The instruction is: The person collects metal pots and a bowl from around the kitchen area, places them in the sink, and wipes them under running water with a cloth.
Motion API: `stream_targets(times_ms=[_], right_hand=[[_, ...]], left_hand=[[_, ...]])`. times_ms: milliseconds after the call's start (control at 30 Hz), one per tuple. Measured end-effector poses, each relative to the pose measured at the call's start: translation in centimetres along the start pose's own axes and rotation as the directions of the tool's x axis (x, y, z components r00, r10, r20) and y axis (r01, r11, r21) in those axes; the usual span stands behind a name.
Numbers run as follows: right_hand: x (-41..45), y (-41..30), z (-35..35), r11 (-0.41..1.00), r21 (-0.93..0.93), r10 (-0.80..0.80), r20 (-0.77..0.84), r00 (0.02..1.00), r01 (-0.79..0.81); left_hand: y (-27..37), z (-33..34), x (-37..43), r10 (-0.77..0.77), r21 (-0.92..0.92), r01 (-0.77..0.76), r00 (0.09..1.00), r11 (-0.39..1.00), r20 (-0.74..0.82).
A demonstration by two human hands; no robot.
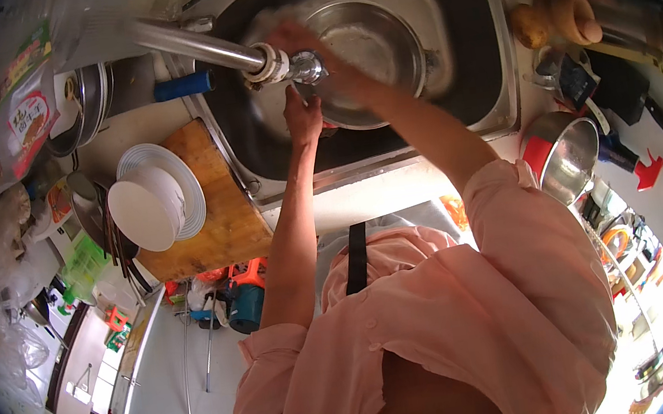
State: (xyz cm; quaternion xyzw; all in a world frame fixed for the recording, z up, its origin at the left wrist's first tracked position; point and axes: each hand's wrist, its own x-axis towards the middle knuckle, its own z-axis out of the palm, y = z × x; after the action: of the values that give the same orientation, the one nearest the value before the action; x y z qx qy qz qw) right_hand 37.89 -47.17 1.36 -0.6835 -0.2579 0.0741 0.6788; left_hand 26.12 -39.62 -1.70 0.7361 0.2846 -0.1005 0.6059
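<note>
A stainless-steel sink (pixel 481 89) lies before me, with a round metal basin (pixel 377 46) inside it. From the left, a metal faucet (pixel 271 65) reaches over the basin's left side. My left hand (pixel 304 117) is just below the faucet head, near the basin's left rim. Its fingertips are partly hidden, so whether it grips anything does not show. My right arm crosses over the basin, and my right hand (pixel 291 37) is a motion blur beyond the faucet, at the basin's far left. What it touches cannot be made out.
Left of the sink, a wooden cutting board (pixel 227 220) bears a white bowl (pixel 142 208) on a ribbed dish (pixel 189 187). A blue cylinder (pixel 183 86) lies by the sink's rim. On the right are a steel pot (pixel 569 147) and a black-handled cleaver (pixel 624 87).
</note>
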Motion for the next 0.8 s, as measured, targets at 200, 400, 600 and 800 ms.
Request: stream_targets(times_ms=[200,400,600,800], right_hand=[[-2.7,1.9,-1.2,0.963,-0.217,0.162,-0.006,0.987,-0.16],[-3.6,7.7,-0.8,0.761,-0.603,-0.001,-0.371,0.929,-0.24],[-8.4,1.3,-0.9,0.867,-0.408,0.452,0.398,0.798,-0.287],[-2.2,-3.1,-10.4,0.329,-0.839,0.858,0.457,0.233,0.433]], left_hand=[[1.3,0.1,-0.9,-0.024,-0.203,0.023,1.0,0.979,-0.002],[1.4,1.2,-0.2,-0.125,-0.4,0.137,0.991,0.906,0.058],[-2.0,-3.4,2.3,-0.181,-0.23,0.16,0.981,0.96,-0.073],[-1.0,-4.7,1.2,0.443,0.462,-0.317,0.876,0.828,-0.193]])
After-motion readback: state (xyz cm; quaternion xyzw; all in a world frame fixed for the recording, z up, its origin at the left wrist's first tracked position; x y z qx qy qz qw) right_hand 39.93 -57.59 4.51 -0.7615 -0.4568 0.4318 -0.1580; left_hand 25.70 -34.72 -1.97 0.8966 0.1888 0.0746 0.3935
